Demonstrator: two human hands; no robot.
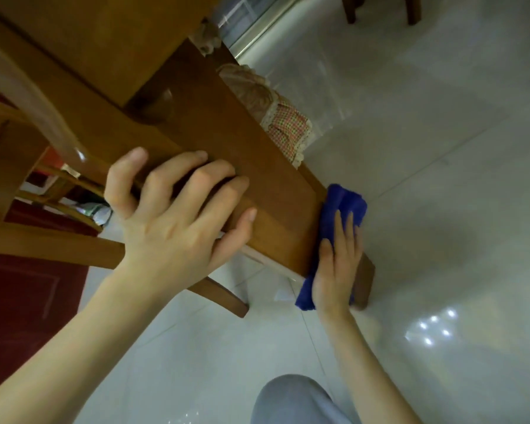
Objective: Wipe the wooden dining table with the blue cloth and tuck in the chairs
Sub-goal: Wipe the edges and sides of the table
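Observation:
A wooden chair (266, 191) stands at the wooden dining table (83, 38), which fills the upper left. My left hand (178, 218) grips the chair's broad back rail, fingers curled over its top and thumb on the near side. My right hand (337, 267) lies with straight fingers on the blue cloth (348, 200) and presses it against the right end of the chair's back. The cloth is bunched and hangs below my palm.
A checked, frilled seat cushion (285, 123) lies on the chair. A dark red rug (22, 289) covers the floor at left, and glossy white tiles (441, 179) spread to the right. Legs of another chair (380, 7) show at the top. My grey-trousered knee (294, 399) is at the bottom.

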